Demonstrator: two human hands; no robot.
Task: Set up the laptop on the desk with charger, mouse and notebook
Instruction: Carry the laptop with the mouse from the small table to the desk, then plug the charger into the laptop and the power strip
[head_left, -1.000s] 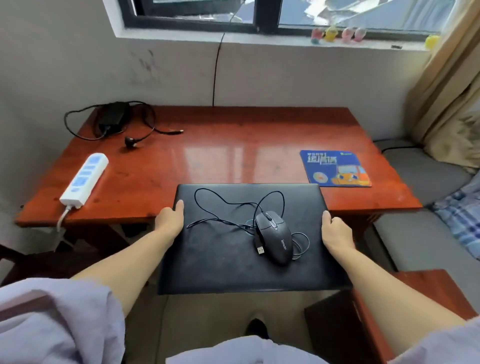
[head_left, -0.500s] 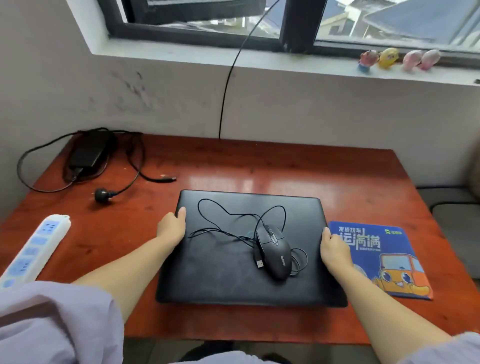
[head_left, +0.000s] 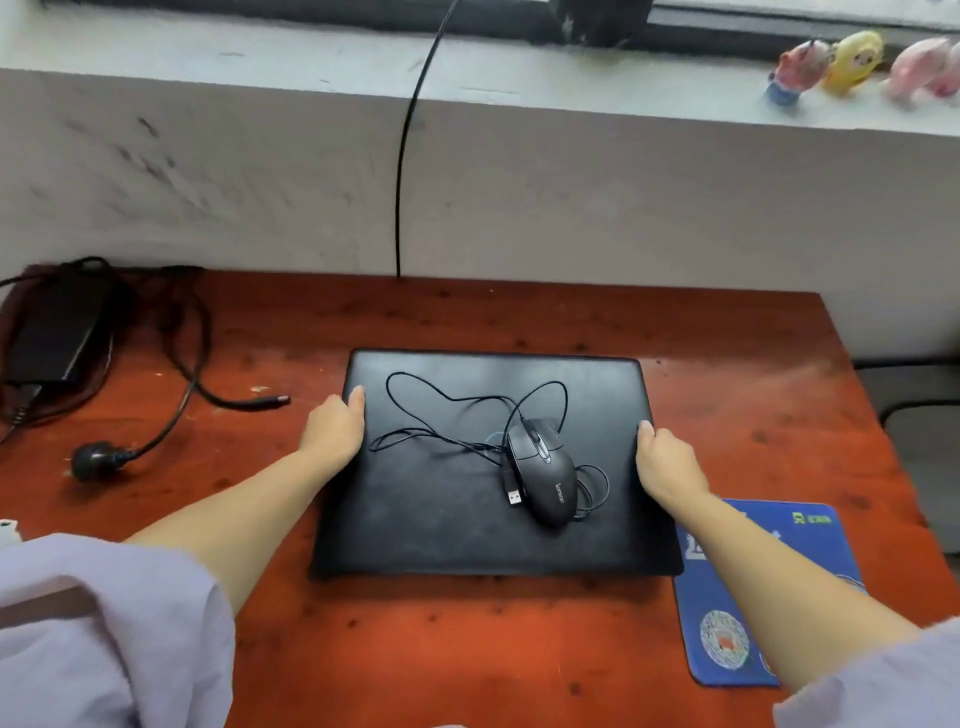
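Observation:
A closed black laptop (head_left: 441, 509) lies flat on the red-brown desk (head_left: 467, 649), near its middle. My left hand (head_left: 335, 428) grips the laptop's left edge and my right hand (head_left: 667, 457) grips its right edge. On the lid rests a black wired mouse (head_left: 545, 475) with its loose cable (head_left: 457, 410) and USB plug (head_left: 513, 493). The black charger brick (head_left: 52, 332) with its tangled cord lies at the desk's far left; its barrel tip (head_left: 270, 401) and wall plug (head_left: 96, 460) lie on the desk. No notebook is in view.
A blue mouse pad (head_left: 737, 613) lies right of the laptop, partly under my right arm. A corner of a white power strip (head_left: 8, 530) shows at the left edge. A black cable (head_left: 402, 156) runs down the wall behind. Small figurines (head_left: 852, 62) stand on the sill.
Both hands have carried the laptop, with the mouse on it, from the desk's front edge further onto the desk. It now rests fully on the surface, beside the mouse pad.

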